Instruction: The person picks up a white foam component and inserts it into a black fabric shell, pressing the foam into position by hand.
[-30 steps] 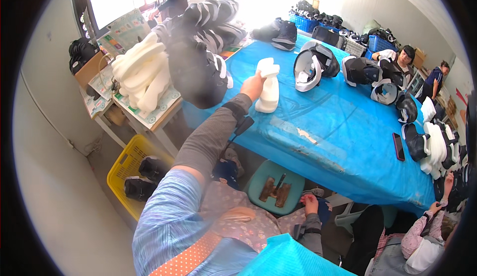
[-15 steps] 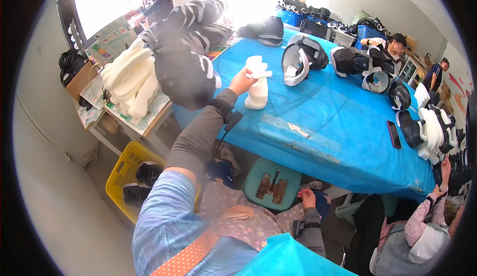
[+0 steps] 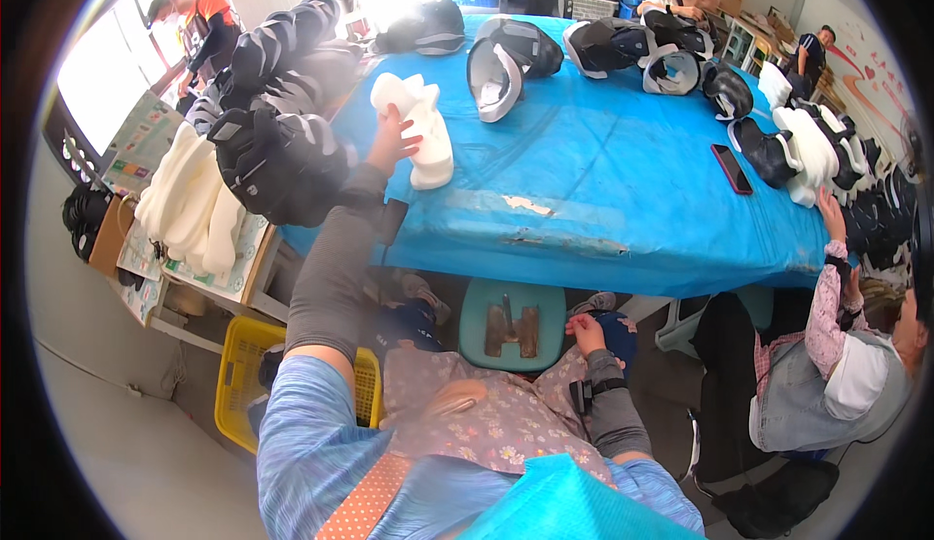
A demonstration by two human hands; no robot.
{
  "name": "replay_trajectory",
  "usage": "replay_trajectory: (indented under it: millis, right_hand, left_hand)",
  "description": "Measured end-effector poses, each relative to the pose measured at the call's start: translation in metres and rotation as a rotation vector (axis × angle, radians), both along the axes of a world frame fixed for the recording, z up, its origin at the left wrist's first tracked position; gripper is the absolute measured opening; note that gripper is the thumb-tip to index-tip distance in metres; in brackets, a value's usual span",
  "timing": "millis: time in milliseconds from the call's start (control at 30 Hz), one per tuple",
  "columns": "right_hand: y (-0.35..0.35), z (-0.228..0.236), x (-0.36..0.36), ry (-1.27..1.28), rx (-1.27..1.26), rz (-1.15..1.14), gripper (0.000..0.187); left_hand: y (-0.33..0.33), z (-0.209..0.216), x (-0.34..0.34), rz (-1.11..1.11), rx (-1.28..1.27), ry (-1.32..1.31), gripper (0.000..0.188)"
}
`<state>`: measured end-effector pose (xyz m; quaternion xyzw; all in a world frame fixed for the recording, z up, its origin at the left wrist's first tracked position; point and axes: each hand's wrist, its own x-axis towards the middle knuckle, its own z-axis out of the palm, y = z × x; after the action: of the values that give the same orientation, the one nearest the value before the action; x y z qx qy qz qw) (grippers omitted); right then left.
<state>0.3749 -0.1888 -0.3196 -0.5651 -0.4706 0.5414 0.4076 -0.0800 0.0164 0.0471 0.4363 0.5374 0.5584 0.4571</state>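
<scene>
At the near left part of the blue-covered table [image 3: 584, 165], my left hand [image 3: 391, 141] reaches across with its fingers spread and touches white foam-like shaped pieces [image 3: 431, 156]. They overlap, so I cannot tell exactly how many there are. Left of that hand stands a pile of black padded items with grey edges [image 3: 277, 165]. My right hand [image 3: 587, 334] rests low by my right knee, its fingers loosely bent and nothing visible in them. A teal stool [image 3: 469, 331] stands just left of it, with a brown H-shaped piece on top.
More white pieces [image 3: 190, 199] lie on a side table at left. Below stands a yellow basket [image 3: 233, 394]. Black padded items [image 3: 608, 46] line the table's far side, and a phone [image 3: 732, 168] lies at right. A co-worker's hand [image 3: 830, 214] touches white pieces [image 3: 810, 156]. Other people work farther back.
The view has swung rightward, so the table appears farther left. My left hand, earlier closed on a narrow white part, now has spread fingers. The co-worker's arm at right has reached farther forward.
</scene>
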Motion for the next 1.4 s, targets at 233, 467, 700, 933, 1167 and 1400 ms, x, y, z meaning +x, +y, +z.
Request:
replay_trajectory:
  millis: [233,467,700,933,1167,1400]
  right_hand:
    - [-0.006,0.008,0.001,0.017,0.005,0.009,0.012]
    - [-0.009,-0.001,0.009,0.018,0.015,-0.012,0.012]
    - [-0.024,0.146,0.019,0.366,0.019,0.188,0.025]
    - [-0.044,0.346,-0.054,0.549,0.594,0.135,0.057]
    - [-0.075,0.371,-0.073,0.467,0.413,0.024,0.039]
    - [-0.076,0.384,-0.108,0.213,0.493,-0.02,0.058]
  left_hand:
    - [-0.007,0.01,0.013,0.052,0.135,-0.102,0.069]
    - [-0.055,0.035,0.038,-0.116,0.49,-0.026,0.032]
    - [-0.135,0.049,0.08,-0.067,0.6,0.11,0.037]
    - [-0.203,0.019,0.135,-0.249,0.333,-0.863,0.041]
    - [-0.23,-0.001,0.127,-0.138,0.43,-0.533,0.047]
    - [-0.264,0.01,0.13,-0.146,0.556,-0.535,0.069]
